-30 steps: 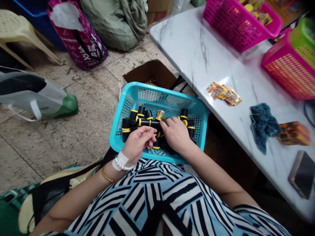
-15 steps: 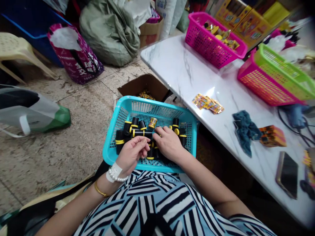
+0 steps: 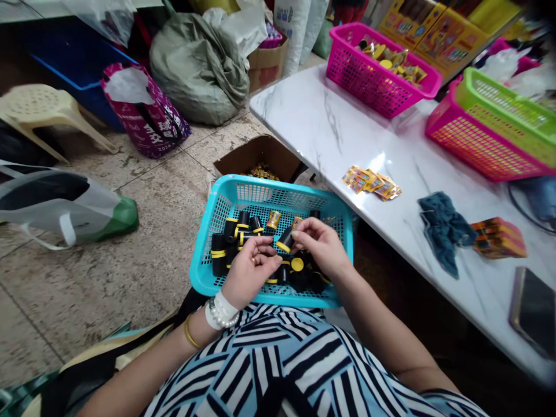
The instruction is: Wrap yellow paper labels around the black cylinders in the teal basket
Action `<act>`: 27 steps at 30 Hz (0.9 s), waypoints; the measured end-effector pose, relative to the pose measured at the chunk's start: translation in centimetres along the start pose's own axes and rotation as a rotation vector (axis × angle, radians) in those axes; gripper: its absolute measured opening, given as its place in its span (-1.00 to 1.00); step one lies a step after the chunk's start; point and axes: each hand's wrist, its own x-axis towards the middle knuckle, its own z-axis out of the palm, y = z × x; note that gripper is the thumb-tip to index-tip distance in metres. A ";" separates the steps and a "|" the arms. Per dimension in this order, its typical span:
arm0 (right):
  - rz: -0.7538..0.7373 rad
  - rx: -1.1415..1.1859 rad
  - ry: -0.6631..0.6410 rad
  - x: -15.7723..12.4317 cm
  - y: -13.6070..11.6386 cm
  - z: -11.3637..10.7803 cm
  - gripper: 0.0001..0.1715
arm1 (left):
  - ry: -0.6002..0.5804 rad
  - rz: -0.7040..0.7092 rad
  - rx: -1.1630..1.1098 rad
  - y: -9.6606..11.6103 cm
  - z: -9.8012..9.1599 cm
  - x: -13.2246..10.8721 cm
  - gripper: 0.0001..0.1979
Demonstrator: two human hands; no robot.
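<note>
A turquoise basket (image 3: 200, 255) rests before my lap, with several small black canisters with yellow lids (image 3: 218, 262) lying in it. My right hand (image 3: 320, 243) pinches one black canister (image 3: 285, 238) between thumb and fingers, its yellow end tilted down to the left. Just left of that canister, my left hand (image 3: 255, 265) hovers over the basket with fingers half curled and the thumb apart; I see nothing held in it. A small yellow printed packet (image 3: 273, 219) lies toward the basket's far side. Some canisters are hidden under my hands.
Beyond the basket stands a cardboard box (image 3: 238, 157) of small yellow pieces. On the marble-patterned table (image 3: 299, 110) at right are yellow packets (image 3: 372, 182), a pink basket (image 3: 373, 87), a dark blue cloth (image 3: 443, 229) and a phone (image 3: 536, 313). Bags (image 3: 143, 116) stand on the floor at left.
My right hand has come up from among the canisters, one now in its fingers. My left thumb and fingers, pinched together before, have parted. The view has shifted slightly.
</note>
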 end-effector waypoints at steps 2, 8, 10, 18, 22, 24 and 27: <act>0.016 0.039 -0.055 -1.2 -0.3 0.7 -0.71 | -0.031 0.050 0.071 0.4 0.3 0.0 -0.52; -0.396 -0.592 0.301 -2.0 -2.1 -3.5 -0.82 | -0.052 0.030 0.263 0.1 -0.7 0.2 -0.62; -0.519 -0.801 0.627 -1.3 -3.2 -7.8 -0.78 | -0.072 0.034 0.294 -0.4 -1.2 0.2 -0.60; -0.522 -1.292 0.897 1.9 -4.2 -16.6 -0.62 | -0.053 0.131 0.573 -0.7 -1.7 -0.2 -0.66; -0.617 -1.413 0.690 3.0 -5.1 -12.9 -0.53 | -0.058 0.130 0.733 -0.6 -2.1 0.0 -0.67; -0.629 -1.469 0.573 3.4 -4.9 -11.2 -0.45 | -0.040 0.127 0.759 -0.7 -2.4 0.2 -0.64; -0.657 -1.466 0.600 3.8 -3.4 -10.0 -0.60 | 0.032 0.147 0.743 -0.9 -3.1 0.3 -0.60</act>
